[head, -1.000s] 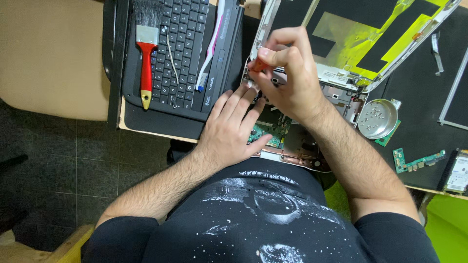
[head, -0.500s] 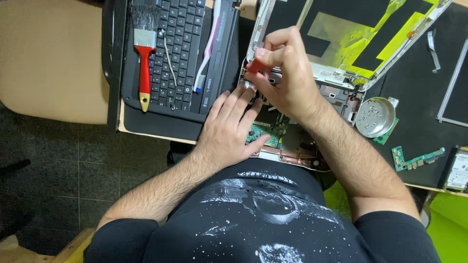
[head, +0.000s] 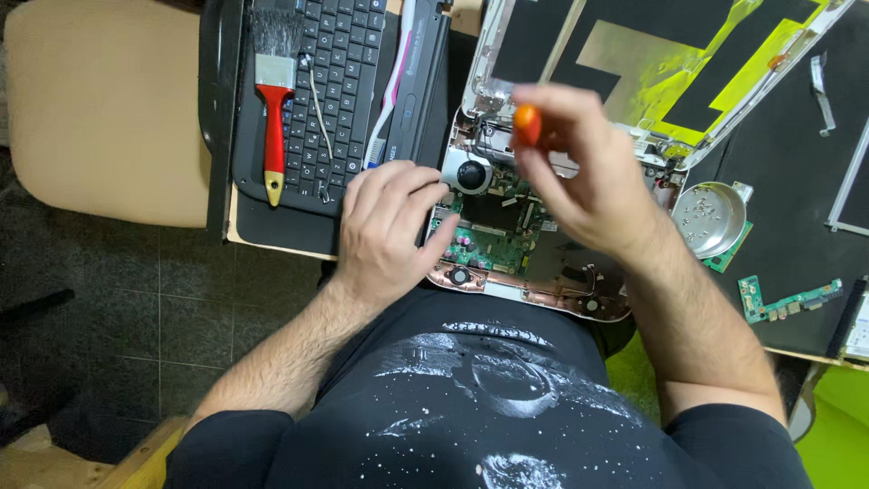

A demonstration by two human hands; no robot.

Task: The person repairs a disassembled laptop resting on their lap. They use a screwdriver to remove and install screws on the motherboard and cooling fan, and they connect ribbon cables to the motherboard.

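Your right hand point(head: 593, 177) hovers above the opened laptop base with its bare green circuit board point(head: 507, 231), its fingers closed around a small orange-handled screwdriver point(head: 527, 125); the tool's tip is hidden behind the hand. Your left hand point(head: 389, 226) lies flat, fingers loosely spread and gripping nothing, on the left edge of that base, its fingertips beside the round black fan point(head: 471, 172).

The dark worktop point(head: 797, 226) carries everything. Behind the base stands the laptop lid with yellow-green and black sheets point(head: 670, 54) on it. To the right sits a shallow round metal dish point(head: 711, 217) holding small screws, and near it a narrow green circuit strip point(head: 787, 301). To the left, a black detached keyboard point(head: 339, 81) bears a red-handled paintbrush with dark bristles point(head: 273, 100), and a white and pink toothbrush point(head: 394, 81) lies along its right side.

Beside the worktop stands a beige padded chair seat point(head: 100, 118), and beneath it lies a dark tiled floor point(head: 118, 299).
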